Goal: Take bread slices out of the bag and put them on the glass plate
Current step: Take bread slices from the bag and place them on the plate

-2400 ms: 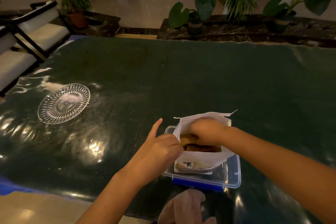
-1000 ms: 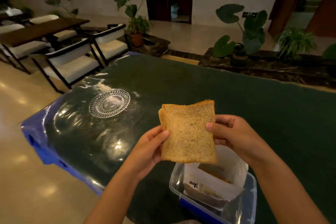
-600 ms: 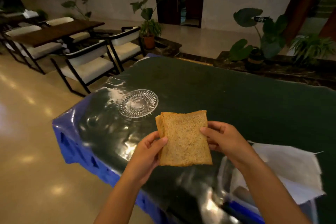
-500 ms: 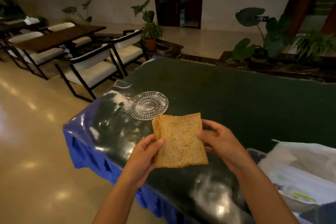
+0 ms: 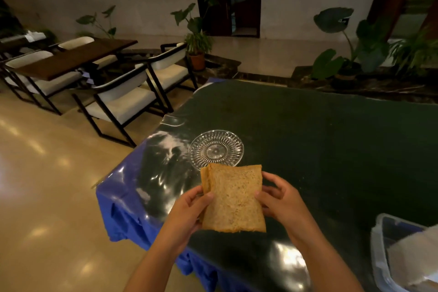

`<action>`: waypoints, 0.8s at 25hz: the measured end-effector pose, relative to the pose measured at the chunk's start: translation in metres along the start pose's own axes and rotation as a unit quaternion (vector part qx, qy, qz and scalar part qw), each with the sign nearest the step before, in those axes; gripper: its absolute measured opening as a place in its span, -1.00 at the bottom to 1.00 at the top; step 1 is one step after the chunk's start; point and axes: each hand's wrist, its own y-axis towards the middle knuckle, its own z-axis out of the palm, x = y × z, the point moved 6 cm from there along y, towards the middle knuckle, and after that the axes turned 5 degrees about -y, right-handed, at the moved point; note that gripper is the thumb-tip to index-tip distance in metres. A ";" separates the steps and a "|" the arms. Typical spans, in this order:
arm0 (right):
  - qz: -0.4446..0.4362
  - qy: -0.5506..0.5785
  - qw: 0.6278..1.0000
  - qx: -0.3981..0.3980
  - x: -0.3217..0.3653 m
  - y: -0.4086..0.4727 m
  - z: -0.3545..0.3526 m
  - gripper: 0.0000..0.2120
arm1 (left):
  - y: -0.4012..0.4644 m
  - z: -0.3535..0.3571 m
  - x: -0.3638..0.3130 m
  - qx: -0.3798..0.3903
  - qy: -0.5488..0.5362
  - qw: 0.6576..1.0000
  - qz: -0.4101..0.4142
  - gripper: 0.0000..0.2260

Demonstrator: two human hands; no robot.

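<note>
Brown bread slices (image 5: 233, 199) sit upright between our two hands at the lower middle of the frame, held in the air above the dark green bench (image 5: 331, 140). Our left hand (image 5: 187, 208) pinches the left edge with its fingers (image 5: 209, 195) curled onto the face of the bread, and our right hand (image 5: 279, 199) clasps the right edge the same way. A second crust edge shows at the upper left corner, so we judge there are probably two slices pressed together, though the dim light makes that hard to confirm.

Just above the bread in the frame lies the glass plate (image 5: 216, 149), flat on the bench near its left corner and bare of any bread. At the lower right edge of the frame the white bag (image 5: 417, 258) stands inside a clear plastic box (image 5: 381, 244); whether more slices remain in it we cannot tell.

So the bread is out of the bag and close to the plate, but nothing has been set down yet. Lowering these slices onto the plate is what remains, and perhaps a return to the bag.
</note>
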 end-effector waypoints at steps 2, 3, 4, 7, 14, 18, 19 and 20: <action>0.000 0.000 1.000 -0.011 -0.002 0.032 0.004 -0.63 | 0.032 -0.007 -0.005 -0.009 -0.014 1.000 -0.006 -0.82; 0.001 -0.001 1.000 -0.012 -0.003 0.050 0.007 -0.65 | 0.049 -0.012 -0.008 -0.014 -0.014 1.000 -0.008 -0.84; 0.002 -0.002 1.000 -0.010 -0.003 0.069 0.011 -0.66 | 0.065 -0.018 -0.011 -0.018 -0.008 1.000 -0.008 -0.86; 0.023 0.007 1.000 -0.011 -0.013 0.119 0.027 -0.66 | 0.110 -0.040 -0.016 -0.041 0.062 0.997 -0.023 -0.84; 0.073 -0.023 0.994 -0.077 -0.039 0.201 0.036 -0.61 | 0.213 -0.058 -0.024 -0.021 0.192 0.981 -0.033 -0.83; 0.084 -0.036 0.988 -0.121 -0.045 0.253 0.043 -0.58 | 0.280 -0.069 -0.029 -0.010 0.231 0.972 -0.052 -0.83; 0.086 -0.042 0.987 -0.132 -0.046 0.267 0.046 -0.58 | 0.298 -0.072 -0.031 -0.004 0.239 0.970 -0.053 -0.82; 0.086 -0.052 0.985 -0.143 -0.046 0.279 0.049 -0.58 | 0.313 -0.074 -0.033 0.000 0.245 0.968 -0.049 -0.81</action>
